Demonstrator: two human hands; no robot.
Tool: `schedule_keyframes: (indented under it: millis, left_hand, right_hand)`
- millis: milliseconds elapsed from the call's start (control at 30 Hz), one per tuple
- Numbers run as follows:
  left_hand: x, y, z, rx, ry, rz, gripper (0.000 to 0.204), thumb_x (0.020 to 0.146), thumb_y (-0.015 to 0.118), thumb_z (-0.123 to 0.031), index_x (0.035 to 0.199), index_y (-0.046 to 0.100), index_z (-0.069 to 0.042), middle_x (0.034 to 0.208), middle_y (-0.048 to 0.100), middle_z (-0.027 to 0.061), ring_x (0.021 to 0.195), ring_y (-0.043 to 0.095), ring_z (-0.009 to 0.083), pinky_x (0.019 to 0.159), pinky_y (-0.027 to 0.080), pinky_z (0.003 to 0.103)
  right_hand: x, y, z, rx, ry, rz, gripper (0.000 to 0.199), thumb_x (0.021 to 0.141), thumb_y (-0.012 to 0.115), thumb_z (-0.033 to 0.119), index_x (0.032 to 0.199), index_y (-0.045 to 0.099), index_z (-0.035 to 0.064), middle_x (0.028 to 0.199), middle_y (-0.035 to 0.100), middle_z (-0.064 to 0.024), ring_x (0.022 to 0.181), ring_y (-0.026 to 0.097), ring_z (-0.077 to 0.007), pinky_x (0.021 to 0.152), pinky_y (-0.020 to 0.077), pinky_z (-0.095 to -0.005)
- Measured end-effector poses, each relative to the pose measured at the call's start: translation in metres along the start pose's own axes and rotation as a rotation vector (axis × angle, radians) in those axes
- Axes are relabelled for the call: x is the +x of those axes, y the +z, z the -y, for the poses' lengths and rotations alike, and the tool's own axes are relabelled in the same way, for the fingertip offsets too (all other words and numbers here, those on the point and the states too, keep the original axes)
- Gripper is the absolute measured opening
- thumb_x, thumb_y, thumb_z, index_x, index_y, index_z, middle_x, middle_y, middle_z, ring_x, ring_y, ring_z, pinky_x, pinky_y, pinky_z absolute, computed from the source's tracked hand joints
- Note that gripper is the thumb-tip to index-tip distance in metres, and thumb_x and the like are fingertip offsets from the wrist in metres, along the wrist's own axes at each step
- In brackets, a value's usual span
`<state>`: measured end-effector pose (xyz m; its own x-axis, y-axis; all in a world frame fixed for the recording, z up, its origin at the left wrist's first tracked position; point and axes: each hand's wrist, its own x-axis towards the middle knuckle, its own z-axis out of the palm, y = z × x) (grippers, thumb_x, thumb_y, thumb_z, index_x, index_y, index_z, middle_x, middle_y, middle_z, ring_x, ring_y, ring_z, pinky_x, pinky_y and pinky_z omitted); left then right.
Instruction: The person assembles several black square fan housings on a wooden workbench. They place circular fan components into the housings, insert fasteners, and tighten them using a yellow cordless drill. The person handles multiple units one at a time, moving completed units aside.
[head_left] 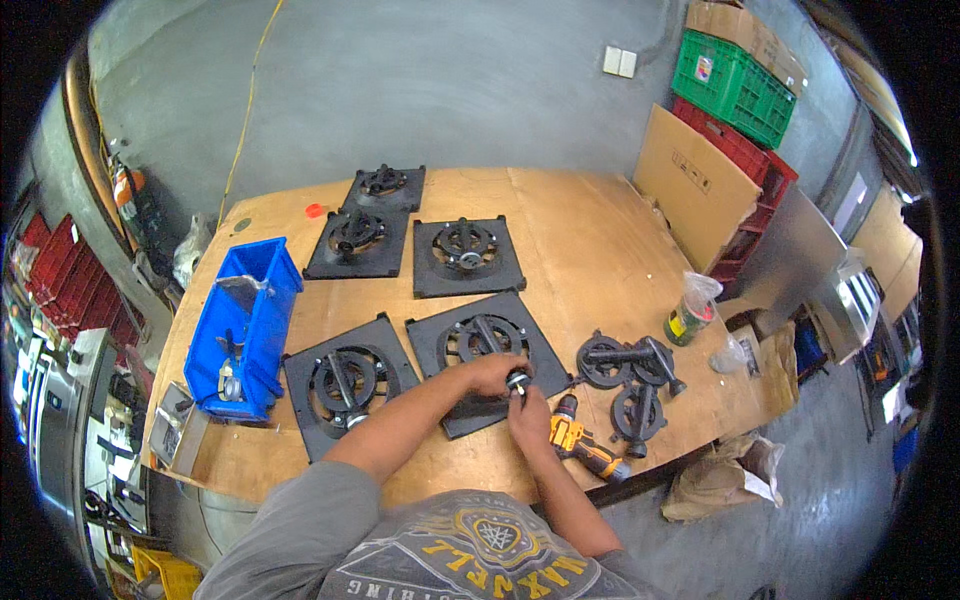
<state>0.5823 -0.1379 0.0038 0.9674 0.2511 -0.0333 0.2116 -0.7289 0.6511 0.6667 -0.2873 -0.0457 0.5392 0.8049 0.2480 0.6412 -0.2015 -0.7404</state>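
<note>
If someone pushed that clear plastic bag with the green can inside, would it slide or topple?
The bag looks thin and crinkly, so probably floppy. The can stands tilted near the table edge, so it would likely tip and roll.

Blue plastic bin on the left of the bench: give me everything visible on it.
The blue plastic bin is an open-topped, rectangular storage bin with thick walls, apparently moulded plastic. It sits upright on the wooden workbench near its left edge, beside the black square plate with a ring fitting. Inside lie a few small metal and dark parts, too small to identify. Neither hand touches it.
</note>
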Motion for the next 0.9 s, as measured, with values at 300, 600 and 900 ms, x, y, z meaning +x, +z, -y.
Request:
schedule_keyframes:
  millis: [300,600,900]
  left_hand:
    - [-0.002,-0.006,-0.007,-0.001,-0.049,0.032,0.062,0.063,0.074,-0.005,0.122,0.055,-0.011,0.120,0.058,0.0181,0.113,0.056,0.0367,0.097,0.046,0.042]
    - [-0.001,0.004,0.010,-0.010,-0.002,-0.022,0.060,0.064,0.073,-0.005,0.121,0.057,-0.012,0.112,0.059,0.0181,0.107,0.058,0.0365,0.093,0.047,0.041]
    - [-0.003,-0.003,-0.005,0.016,-0.075,0.003,0.063,0.064,0.074,-0.005,0.124,0.055,-0.012,0.115,0.058,0.0180,0.110,0.057,0.0361,0.095,0.046,0.041]
  right_hand:
    - [0.001,0.015,-0.013,-0.014,-0.044,-0.115,0.033,0.097,0.048,0.029,0.084,0.056,-0.0010,0.071,0.061,-0.0206,0.064,0.060,-0.0403,0.061,0.0468,-0.0481]
    - [-0.005,0.018,-0.008,0.417,0.170,-0.134,0.034,0.099,0.045,0.035,0.088,0.055,0.0044,0.070,0.060,-0.0073,0.051,0.054,-0.0161,0.048,0.0420,-0.0307]
    - [0.015,0.018,-0.034,1.168,0.865,0.193,0.023,0.097,0.047,0.029,0.091,0.054,0.0080,0.071,0.058,-0.0064,0.053,0.054,-0.0171,0.049,0.0450,-0.0349]
